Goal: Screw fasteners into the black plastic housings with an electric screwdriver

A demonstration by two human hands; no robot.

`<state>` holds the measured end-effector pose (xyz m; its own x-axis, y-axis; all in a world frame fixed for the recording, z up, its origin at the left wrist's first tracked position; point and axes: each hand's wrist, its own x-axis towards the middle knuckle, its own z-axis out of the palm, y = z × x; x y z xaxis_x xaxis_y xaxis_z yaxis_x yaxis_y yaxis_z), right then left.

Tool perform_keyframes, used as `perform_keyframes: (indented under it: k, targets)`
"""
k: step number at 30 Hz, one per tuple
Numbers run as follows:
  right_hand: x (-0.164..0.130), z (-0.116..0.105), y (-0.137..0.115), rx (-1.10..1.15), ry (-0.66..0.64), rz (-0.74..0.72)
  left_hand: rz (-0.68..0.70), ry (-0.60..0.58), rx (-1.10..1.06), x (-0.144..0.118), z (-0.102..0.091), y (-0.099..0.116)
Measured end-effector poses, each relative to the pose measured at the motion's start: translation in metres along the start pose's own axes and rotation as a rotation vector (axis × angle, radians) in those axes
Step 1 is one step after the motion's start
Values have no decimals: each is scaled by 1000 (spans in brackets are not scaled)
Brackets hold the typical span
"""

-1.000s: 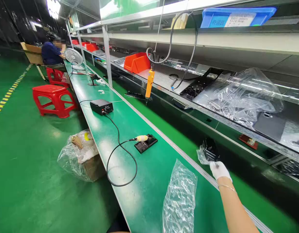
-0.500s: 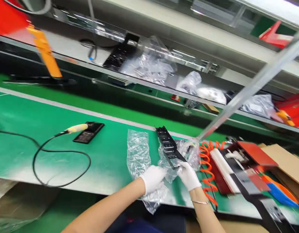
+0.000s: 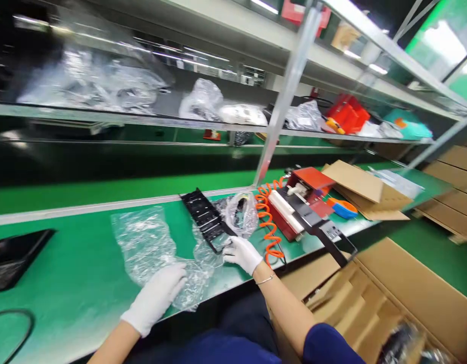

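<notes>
Head view is showing the right hand (image 3: 241, 253) pinching the near end of the black plastic tray (image 3: 205, 220), seemingly stiff and light; beside it, the left hand (image 3: 157, 296) is pressing flat on the clear bag (image 3: 150, 242).

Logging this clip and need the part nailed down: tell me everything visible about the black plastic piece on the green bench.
The black plastic piece is a long, flat, ribbed strip with rows of small openings, looking like moulded plastic. It lies slanted on the green bench, its far end toward the metal rail. Its near end rests on a crumpled clear bag, where the gloved right hand touches it. The gloved left hand presses on the bag, away from the piece.
</notes>
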<state>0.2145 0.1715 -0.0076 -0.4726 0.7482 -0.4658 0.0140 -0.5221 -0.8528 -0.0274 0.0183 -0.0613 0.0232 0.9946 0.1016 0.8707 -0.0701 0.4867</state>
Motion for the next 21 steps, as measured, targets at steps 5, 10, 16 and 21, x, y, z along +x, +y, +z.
perform_keyframes:
  k: [5,10,16,21]
  targets:
    - [-80,-43,-28,-251,269,-150,-128,14,65,25,-14,-29]
    - [-166,-160,-92,-354,948,-461,-163,136,19,16,-30,-6]
    - [-183,-262,-97,-176,1083,-226,-38,233,-74,19,-38,28]
    - [-187,-284,-63,13,1095,-275,28,216,-138,32,-35,44]
